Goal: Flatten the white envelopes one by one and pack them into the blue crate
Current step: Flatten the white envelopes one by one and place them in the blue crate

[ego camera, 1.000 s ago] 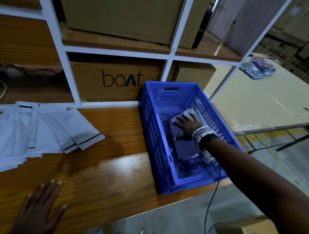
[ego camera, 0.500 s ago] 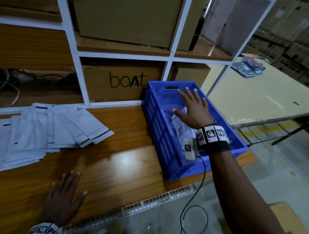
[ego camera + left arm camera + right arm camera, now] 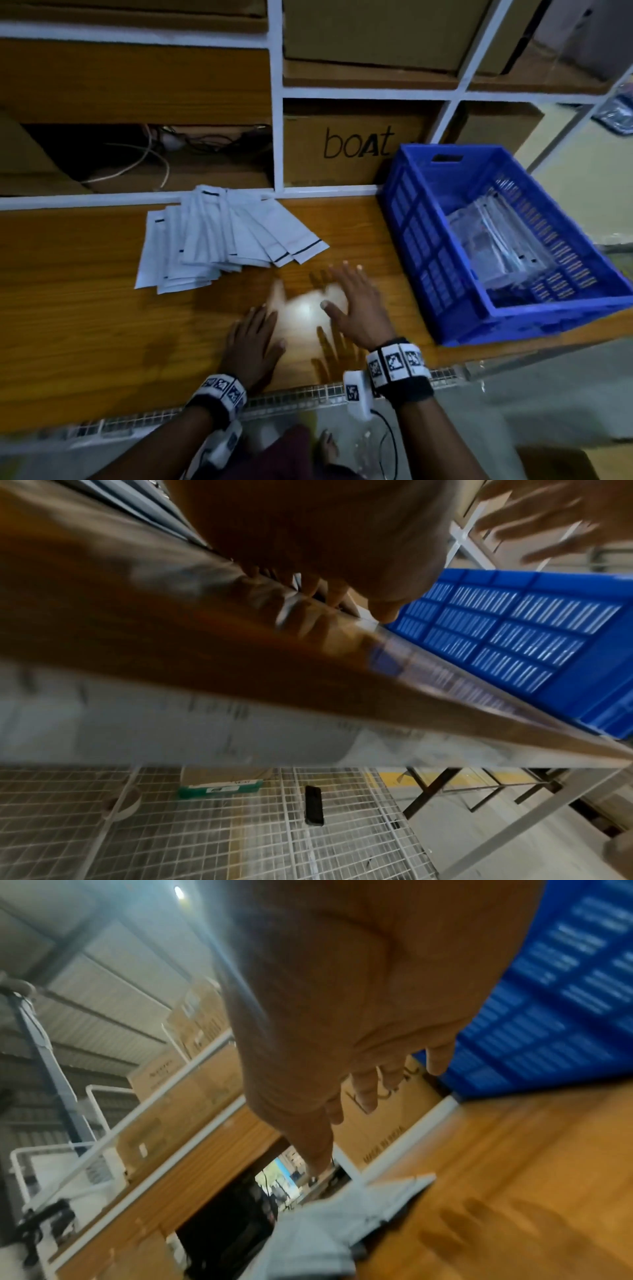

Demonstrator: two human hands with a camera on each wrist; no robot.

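A fanned pile of white envelopes (image 3: 222,240) with black end strips lies on the wooden table (image 3: 85,308) against the shelf frame. The blue crate (image 3: 428,274) stands at the right, with several flattened envelopes (image 3: 493,240) inside. My left hand (image 3: 255,337) lies flat on the table near its front edge, holding nothing. My right hand (image 3: 352,301) is just right of it, fingers spread and straight, low over the table and empty. The right wrist view shows the open palm (image 3: 342,988) above the wood, with the envelope pile (image 3: 342,1218) ahead and the crate (image 3: 565,988) beside it.
Cardboard boxes, one marked "boat" (image 3: 356,147), fill the white shelf frame (image 3: 275,102) behind the table. Loose cables (image 3: 154,150) lie in the left shelf bay. A bright glare patch (image 3: 308,311) sits on the wood between my hands. A wire mesh shelf (image 3: 240,831) lies below the table.
My right hand has come out of the crate, leaving the envelope inside, and swung left over the table beside my left hand. My view has turned left toward the envelope pile.
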